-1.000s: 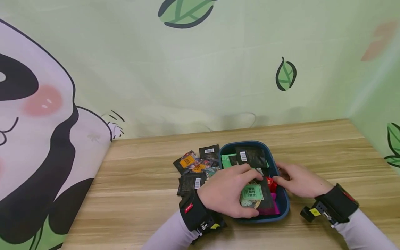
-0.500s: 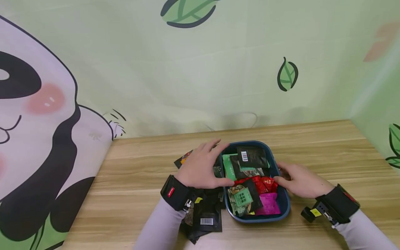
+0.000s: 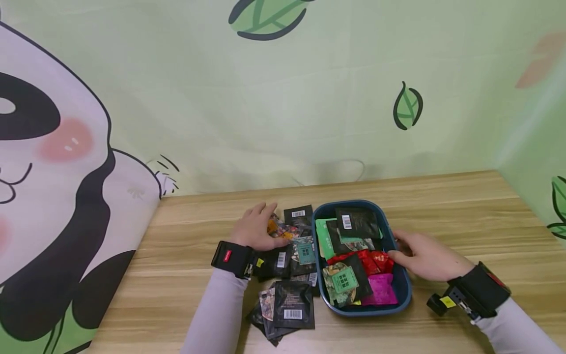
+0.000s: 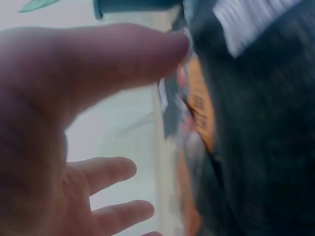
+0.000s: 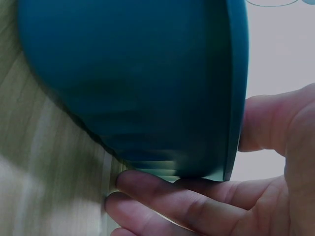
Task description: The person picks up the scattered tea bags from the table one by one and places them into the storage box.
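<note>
My left hand (image 3: 255, 228) hovers over the loose sachets left of the bin, thumb and fingers spread with nothing between them. Sachets with orange labels (image 3: 283, 231) lie right at its fingertips. In the left wrist view the thumb (image 4: 128, 56) overlaps a dark sachet (image 4: 266, 123) with a white patch. My right hand (image 3: 426, 255) grips the right rim of a blue plastic bin (image 3: 404, 294); its thumb is over the rim and its fingers lie along the outer wall (image 5: 138, 73). Inside the bin are a black sachet (image 3: 361, 222), a green-labelled one (image 3: 345, 280), red packets (image 3: 376, 260) and a pink packet (image 3: 380, 289).
Beside the bin's left wall lies a green-labelled sachet (image 3: 305, 253), with a black barcoded one (image 3: 298, 215) behind it. A pile of black sachets (image 3: 293, 302) is nearer the front. The wooden tabletop (image 3: 177, 275) meets a printed backdrop (image 3: 336, 123) at its rear edge.
My left hand has let go of the green-labelled sachet in the bin and moved left, out over the loose sachets. The right hand stays on the rim.
</note>
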{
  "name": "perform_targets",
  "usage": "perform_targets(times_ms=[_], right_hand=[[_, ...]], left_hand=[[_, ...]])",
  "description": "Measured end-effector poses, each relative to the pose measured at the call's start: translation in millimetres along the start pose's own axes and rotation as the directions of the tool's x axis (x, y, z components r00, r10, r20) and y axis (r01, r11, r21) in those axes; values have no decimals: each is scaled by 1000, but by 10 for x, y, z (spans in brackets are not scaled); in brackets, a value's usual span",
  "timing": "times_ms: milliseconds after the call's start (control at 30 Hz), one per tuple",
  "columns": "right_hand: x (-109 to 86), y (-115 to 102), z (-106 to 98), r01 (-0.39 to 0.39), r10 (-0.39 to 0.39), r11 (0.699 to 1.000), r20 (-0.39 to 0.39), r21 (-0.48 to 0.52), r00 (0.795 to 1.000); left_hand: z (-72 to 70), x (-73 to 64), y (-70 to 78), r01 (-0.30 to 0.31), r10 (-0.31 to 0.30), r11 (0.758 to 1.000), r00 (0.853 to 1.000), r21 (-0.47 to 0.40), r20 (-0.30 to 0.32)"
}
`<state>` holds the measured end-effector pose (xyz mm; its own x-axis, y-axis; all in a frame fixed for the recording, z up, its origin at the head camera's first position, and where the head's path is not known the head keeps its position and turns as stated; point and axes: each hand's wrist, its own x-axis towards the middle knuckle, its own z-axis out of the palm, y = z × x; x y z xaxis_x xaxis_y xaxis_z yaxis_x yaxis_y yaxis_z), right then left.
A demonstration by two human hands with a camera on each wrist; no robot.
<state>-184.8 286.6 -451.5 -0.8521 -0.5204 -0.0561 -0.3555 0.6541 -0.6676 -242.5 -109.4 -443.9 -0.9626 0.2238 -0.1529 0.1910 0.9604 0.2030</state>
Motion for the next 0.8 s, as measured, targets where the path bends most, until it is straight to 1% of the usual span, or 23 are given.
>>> perform_targets(times_ms=[67,133,367,533,633,800], right_hand=[[-1,5,4,2,-2,1000,-1,1,1000],[-2,10,6,1,-1,1000,0,4,1000],[-4,21,7,-5,5,1000,-1,-6,1000],[-4,18,9,-6,6,1000,-3,-4,1000],[-5,19,10,-8,8,1000,-4,-2,1000],[-5,26,0,-12,12,1000,0,-3,1000]], left_hand=[[14,2,-28,8,-8,1000,1000,-2,10],[23,2,-38,11,-11,1000,1000,2,6],[44,18,-30,31,-30,999,999,36,-39],[78,51,-58,41,-38,998,997,43,-60],[98,68,-82,36,-34,999,997,32,-74],[105,77,-94,9,-7,1000,995,17,-100]])
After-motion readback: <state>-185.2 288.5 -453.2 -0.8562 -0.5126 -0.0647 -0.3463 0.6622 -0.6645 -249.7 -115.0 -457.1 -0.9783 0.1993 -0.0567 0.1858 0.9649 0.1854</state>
